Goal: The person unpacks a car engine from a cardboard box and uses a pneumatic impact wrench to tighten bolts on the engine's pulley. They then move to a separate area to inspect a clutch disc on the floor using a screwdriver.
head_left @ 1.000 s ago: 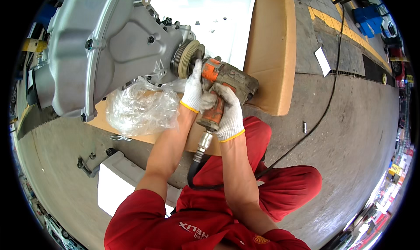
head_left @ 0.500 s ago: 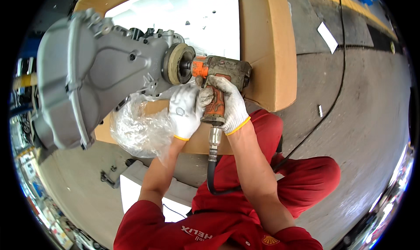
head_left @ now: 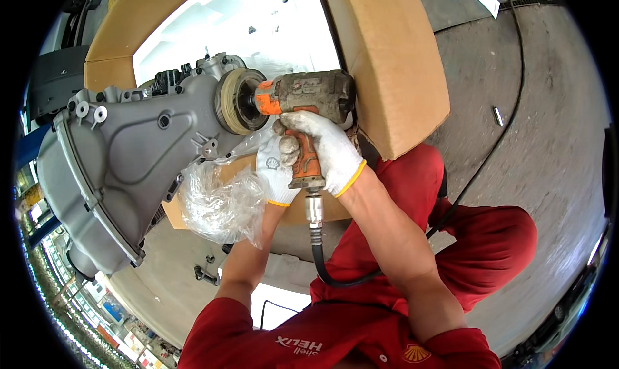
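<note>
My right hand, in a white work glove with a yellow cuff, wraps round the orange grip of an air impact wrench. The wrench's nose points left into the centre of a ribbed round pulley on a grey engine. My left hand, gloved alike, is beside the grip, just behind my right fingers; its own fingers are hidden there. A crumpled clear plastic bag hangs against my left wrist. From the base of the grip a metal coupling leads into a black hose.
The engine stands over an open cardboard box with a white lining. On the grey floor at right lie a long black hose and a small metal cylinder. Dark small parts lie at lower left.
The whole view has shifted and turned, so engine, box and floor appear moved. My right hand keeps its hold on the wrench, and the wrench stays at the pulley.
</note>
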`<state>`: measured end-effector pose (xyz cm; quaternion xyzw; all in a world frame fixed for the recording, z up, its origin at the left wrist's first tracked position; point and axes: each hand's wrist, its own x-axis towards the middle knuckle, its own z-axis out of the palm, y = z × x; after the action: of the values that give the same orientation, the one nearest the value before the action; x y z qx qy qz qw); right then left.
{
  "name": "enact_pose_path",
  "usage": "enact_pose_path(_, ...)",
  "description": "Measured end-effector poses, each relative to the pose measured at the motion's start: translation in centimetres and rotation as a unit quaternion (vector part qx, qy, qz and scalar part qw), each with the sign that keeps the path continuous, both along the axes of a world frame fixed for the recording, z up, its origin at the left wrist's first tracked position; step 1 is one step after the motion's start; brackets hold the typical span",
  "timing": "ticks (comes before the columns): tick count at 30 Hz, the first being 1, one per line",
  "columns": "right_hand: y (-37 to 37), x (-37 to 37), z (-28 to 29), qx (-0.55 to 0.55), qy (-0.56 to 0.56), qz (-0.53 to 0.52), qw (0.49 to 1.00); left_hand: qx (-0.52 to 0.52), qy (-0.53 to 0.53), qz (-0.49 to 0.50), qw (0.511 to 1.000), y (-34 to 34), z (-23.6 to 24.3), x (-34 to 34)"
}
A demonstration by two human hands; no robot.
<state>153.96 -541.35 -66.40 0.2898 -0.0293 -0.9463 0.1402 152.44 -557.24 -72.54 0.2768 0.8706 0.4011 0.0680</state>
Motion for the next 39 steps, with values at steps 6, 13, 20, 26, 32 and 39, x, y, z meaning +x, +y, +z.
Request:
enact_pose_path(6, 0.1, 0.3, -0.2, -0.034, 0.023, 0.014, 0.999, -0.014, 0.022, -0.016, 1.000, -1.1, -1.7, 0.1)
enact_pose_path(13, -0.4, 0.4, -0.7, 0.050, 0.011, 0.002, 0.999, -0.029, 0.046, -0.002, 0.999, -1.4, -2.4, 0.4)
enact_pose_path(20, -0.2, 0.1, 0.2, 0.024, -0.005, 0.002, 1.000, -0.117, 0.092, -0.058, 0.987, 0.7, 2.8, -0.5)
enact_pose_path(26, -0.5, 0.6, -1.1, -0.032, 0.058, 0.000, 0.998, 0.028, 0.009, 0.004, 1.000, 0.7, 0.9, 0.0)
enact_pose_path(32, -0.5, 0.4, -1.3, 0.029, 0.039, 0.004, 0.999, 0.002, 0.040, 0.009, 0.999, -0.4, -0.8, 0.5)
enact_pose_path(39, -0.5, 0.3, -0.9, 0.024, 0.043, 0.003, 0.999, 0.001, -0.004, 0.015, 1.000, -0.8, -1.2, 0.6)
